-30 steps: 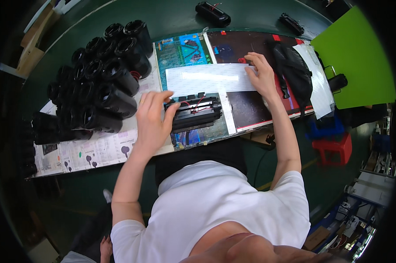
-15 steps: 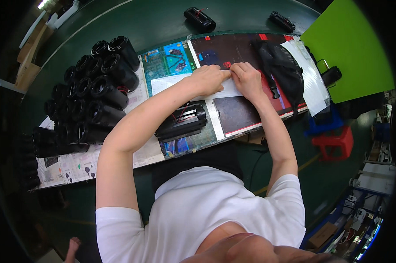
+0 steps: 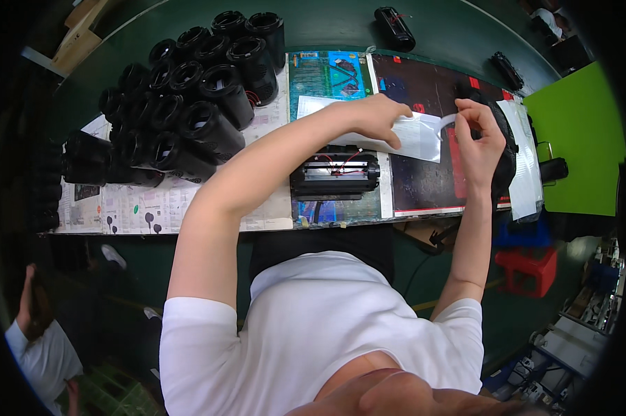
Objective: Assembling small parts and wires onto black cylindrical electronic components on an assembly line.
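Observation:
A white paper sheet lies across the work table under my hands, with a see-through end at its right. My left hand is over the sheet, its thumb and forefinger apart and nothing visible between them. Farther right, my right hand is raised with the fingertips pinched on a small curled white strip, just beyond the sheet's right end. Nearer to me, a black housing with red wires and an open middle rests on its side.
Many black cylindrical housings stand crowded at the left. A black bag and a green panel are at the right. Two more black housings lie beyond the table. A red stool is on the floor; another person is lower left.
My hands, together over the sheet before, are now apart; the right one has moved right with the white strip. The view has shifted, and another person has come further into sight.

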The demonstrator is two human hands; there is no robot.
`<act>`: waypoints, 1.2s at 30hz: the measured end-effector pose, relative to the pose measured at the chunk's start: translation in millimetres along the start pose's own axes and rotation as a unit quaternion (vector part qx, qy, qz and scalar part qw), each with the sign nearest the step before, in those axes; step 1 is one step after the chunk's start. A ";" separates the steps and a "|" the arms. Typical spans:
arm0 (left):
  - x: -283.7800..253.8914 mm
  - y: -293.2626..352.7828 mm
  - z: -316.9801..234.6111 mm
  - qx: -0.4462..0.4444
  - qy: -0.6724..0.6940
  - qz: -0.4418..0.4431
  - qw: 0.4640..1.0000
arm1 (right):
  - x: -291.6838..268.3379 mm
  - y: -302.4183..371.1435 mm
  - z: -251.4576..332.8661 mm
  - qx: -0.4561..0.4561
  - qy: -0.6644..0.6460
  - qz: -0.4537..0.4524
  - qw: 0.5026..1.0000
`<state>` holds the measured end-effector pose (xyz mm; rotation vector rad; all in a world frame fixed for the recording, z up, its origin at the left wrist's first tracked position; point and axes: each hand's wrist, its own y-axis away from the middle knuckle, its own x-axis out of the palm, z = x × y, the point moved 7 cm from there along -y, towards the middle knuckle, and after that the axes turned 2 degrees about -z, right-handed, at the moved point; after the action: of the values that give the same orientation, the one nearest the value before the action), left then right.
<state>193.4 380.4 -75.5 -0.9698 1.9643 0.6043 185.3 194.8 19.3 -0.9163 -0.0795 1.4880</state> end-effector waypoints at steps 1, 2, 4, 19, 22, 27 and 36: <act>-4.4 12.8 11.9 -0.020 0.080 -0.013 0.997 | 7.2 -1.6 -1.3 -0.001 0.002 0.001 1.000; -8.5 26.8 24.2 -0.041 0.159 -0.027 0.986 | 19.0 -2.4 -2.7 0.004 -0.026 0.006 1.000; -15.5 59.7 46.7 -0.089 0.192 -0.075 0.974 | 45.5 -1.4 -2.8 0.000 -0.074 0.024 0.997; -0.7 192.1 74.2 -0.168 0.488 -0.440 0.735 | 146.9 34.1 59.9 0.013 -0.215 0.143 0.966; 3.2 197.2 80.6 -0.209 0.448 -0.419 0.762 | 146.1 37.7 57.3 0.025 -0.222 0.145 0.964; -3.8 198.8 61.9 -0.274 0.179 -0.341 0.881 | 159.8 73.5 -7.6 0.266 -0.207 0.228 0.913; -15.8 223.8 -9.0 -0.166 0.094 -0.373 0.908 | 109.2 111.1 43.8 0.041 -0.191 0.068 0.978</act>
<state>13.3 511.2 -45.7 -1.9221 1.4808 0.4058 86.4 290.3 -65.9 -0.5691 -0.2393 1.7676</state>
